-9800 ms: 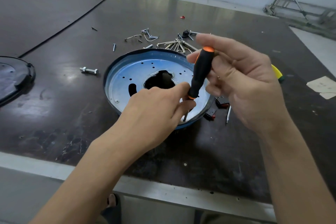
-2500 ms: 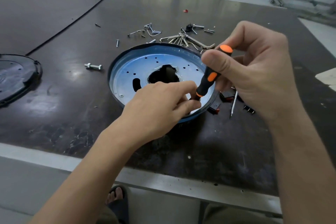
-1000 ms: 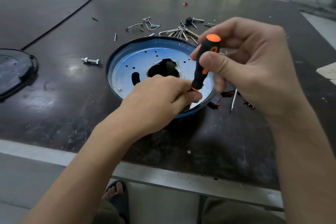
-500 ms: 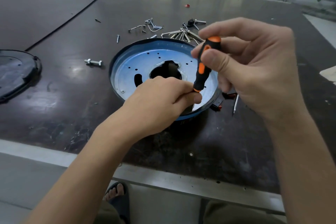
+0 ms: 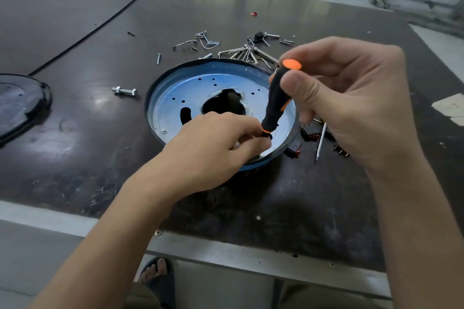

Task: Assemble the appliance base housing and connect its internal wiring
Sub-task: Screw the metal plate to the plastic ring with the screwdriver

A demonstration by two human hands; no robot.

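A round base housing (image 5: 175,98), blue-rimmed with a silvery perforated plate and a dark centre hole, lies on the dark table. My right hand (image 5: 351,98) grips a black and orange screwdriver (image 5: 276,100) by its handle, held nearly upright over the housing's near right edge. My left hand (image 5: 213,148) rests on the housing's near rim, its fingertips pinched around the screwdriver's lower end. The tip and whatever screw is under it are hidden by my fingers. One screw head (image 5: 164,131) shows in the plate at the near left.
Loose screws, clips and hex keys (image 5: 248,52) lie behind the housing. A bolt with a nut (image 5: 124,90) lies to its left. A black cover plate (image 5: 17,105) sits at the far left. Red-and-black switches (image 5: 310,133) and a thin driver shaft (image 5: 320,142) lie to the right.
The screwdriver handle has turned and rocked slightly between my right fingers. My left hand has stayed pinched at the shaft on the housing's near rim.
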